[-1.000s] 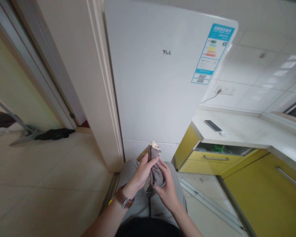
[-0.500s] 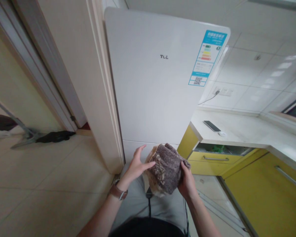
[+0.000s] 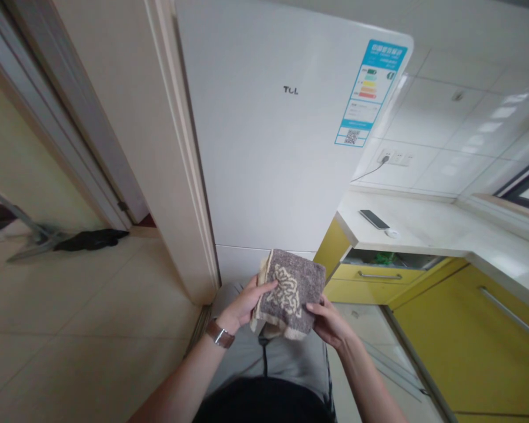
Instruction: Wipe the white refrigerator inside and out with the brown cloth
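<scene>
Between my hands, above my lap, is a folded cloth (image 3: 306, 279), brown-grey with a cream pattern and a cream edge; it looks like a towel. My left hand (image 3: 251, 296), with a brown-strapped watch on its wrist, grips the left side, thumb on top and fingers underneath. On the right side, my right hand (image 3: 330, 320) pinches the lower corner, thumb on the upper face. The fingers beneath the cloth are mostly hidden.
A white refrigerator (image 3: 264, 153) stands right in front. To the right, a pale counter (image 3: 423, 229) over yellow cabinets (image 3: 476, 341) bears a phone (image 3: 374, 219) and a small white object (image 3: 391, 233). A mop (image 3: 39, 232) and a black bag (image 3: 92, 239) lie at left.
The cloth was bunched and tilted; now it lies flatter and squarer, its pattern showing. My left hand, spread beside it before, has closed on its left edge. The view has shifted slightly.
</scene>
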Demonstrator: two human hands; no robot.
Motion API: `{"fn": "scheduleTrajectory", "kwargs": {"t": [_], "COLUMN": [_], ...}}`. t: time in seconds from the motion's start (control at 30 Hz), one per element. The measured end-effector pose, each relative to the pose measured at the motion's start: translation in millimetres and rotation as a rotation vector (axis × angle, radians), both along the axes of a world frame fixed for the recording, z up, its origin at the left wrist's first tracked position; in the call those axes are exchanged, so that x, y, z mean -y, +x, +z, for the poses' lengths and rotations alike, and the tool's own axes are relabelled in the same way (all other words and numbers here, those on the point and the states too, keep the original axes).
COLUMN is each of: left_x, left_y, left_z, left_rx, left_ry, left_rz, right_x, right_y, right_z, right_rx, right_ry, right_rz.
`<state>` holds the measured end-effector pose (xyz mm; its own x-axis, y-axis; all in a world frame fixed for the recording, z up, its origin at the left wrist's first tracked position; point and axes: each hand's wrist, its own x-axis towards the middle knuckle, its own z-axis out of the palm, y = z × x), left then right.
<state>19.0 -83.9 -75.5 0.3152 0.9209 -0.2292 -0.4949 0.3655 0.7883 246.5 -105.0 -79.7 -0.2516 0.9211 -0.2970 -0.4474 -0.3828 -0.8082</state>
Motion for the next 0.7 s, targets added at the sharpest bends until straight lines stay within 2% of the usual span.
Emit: {"fn": "scheduleTrajectory", "kwargs": {"t": [0.17,0.3,0.37,0.4,0.47,0.57,0.63,0.7], "left_x": [0,-3,-5,-4,-2,6,10,12], "left_y": [-7,-12,-15,-17,-17,-9,-1,7], "left_z": [15.2,13.4,9.7,8.2,6.6,7.0,6.7,4.9], "left_rx": [-0.133,-0.25,-0.397,-0.504,-0.727,-0.939,-1.004,-1.033], "left_ry": [0.147,0.26,0.307,0.373,0.601,0.934,1.013,1.028], "left_rz": [0.004,0.048,0.039,0.032,-0.018,-0.153,-0.171,-0.111], "right_x": [2,-4,-7,-8,-10,-10,-9,-7], "right_y": [-6,-9,-11,-12,-16,-23,-28,-31], "right_z": [6.2,15.0,15.9,15.9,16.0,18.7,22.0,24.8], "right_rx": [0.099,0.099,0.082,0.07,0.042,0.015,0.016,0.019], "right_ry": [0.025,0.01,-0.031,-0.052,-0.076,-0.086,-0.101,-0.111], "right_rz": [-0.048,-0.148,-0.191,-0.206,-0.232,-0.241,-0.215,-0.193]}}
